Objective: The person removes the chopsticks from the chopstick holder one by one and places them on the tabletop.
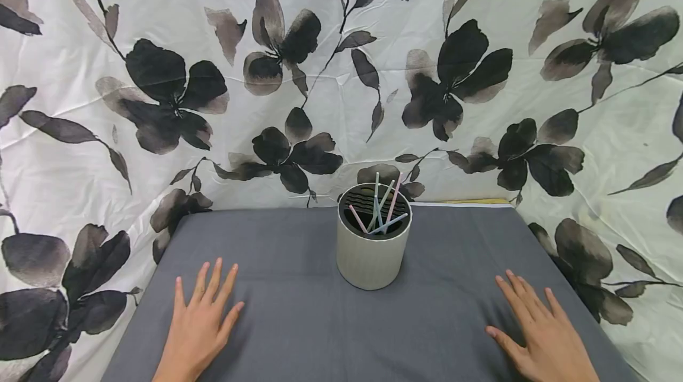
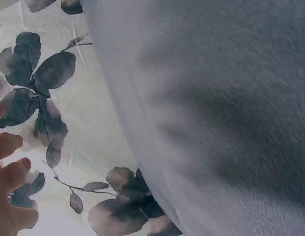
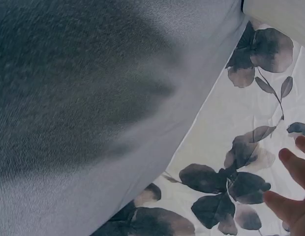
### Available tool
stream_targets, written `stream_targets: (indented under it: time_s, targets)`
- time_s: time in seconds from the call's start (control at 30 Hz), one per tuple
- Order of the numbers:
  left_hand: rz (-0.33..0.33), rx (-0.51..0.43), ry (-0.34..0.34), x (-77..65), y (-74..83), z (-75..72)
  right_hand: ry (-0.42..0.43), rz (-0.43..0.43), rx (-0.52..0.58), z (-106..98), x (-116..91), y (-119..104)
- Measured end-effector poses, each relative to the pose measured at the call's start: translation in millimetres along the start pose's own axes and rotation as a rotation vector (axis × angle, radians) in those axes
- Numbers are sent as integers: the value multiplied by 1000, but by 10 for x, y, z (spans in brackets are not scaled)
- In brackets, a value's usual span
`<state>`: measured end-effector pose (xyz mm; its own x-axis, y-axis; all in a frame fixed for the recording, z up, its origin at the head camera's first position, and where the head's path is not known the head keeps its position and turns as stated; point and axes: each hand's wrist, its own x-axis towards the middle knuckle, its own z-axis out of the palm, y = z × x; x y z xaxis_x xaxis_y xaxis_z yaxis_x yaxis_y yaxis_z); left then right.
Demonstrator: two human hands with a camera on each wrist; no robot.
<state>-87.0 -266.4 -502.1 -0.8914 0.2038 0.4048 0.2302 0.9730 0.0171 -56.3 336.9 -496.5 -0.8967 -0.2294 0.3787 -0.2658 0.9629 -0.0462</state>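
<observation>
A round, off-white holder with a dark top stands upright toward the back middle of the grey table. Several thin pastel sticks, pink, green and blue, lean in it at different angles; whether they are straws cannot be told. My left hand, fingers spread, is over the table's left part, holding nothing. On the right side my right hand also has its fingers extended and holds nothing. Both hands are apart from the holder. Fingertips show at the outer edge of each wrist view, with hand shadows on the grey cloth.
A grey cloth covers the table. Behind it and at both sides hangs a white sheet printed with dark flowers. Along the table's back right edge runs a thin yellow and white strip.
</observation>
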Motion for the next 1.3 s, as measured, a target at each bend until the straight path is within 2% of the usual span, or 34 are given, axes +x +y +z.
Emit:
stream_targets:
  time_s: [0.1, 0.23, 0.33, 0.43, 0.73, 0.97, 1.13, 1.3]
  targets:
    - [13, -31, 103, 31, 46, -30, 96, -12, 36, -8, 30, -8]
    - [-12, -119, 200, 95, 136, -61, 192, -26, 110, -14, 100, -49]
    - [-44, -183, 234, 162, 212, -74, 232, -43, 162, -16, 164, -97]
    - [-79, -249, 238, 240, 295, -91, 249, -51, 211, -16, 224, -146]
    - [-199, -527, 138, 513, 565, -162, 262, 47, 406, -43, 437, -350]
    - [-297, -742, 5, 711, 759, -246, 275, -11, 581, -51, 681, -414]
    - [-364, -908, -92, 893, 876, -304, 268, -1, 666, -61, 846, -464]
    - [-428, -1078, -173, 1077, 948, -331, 255, -2, 822, -82, 1032, -524]
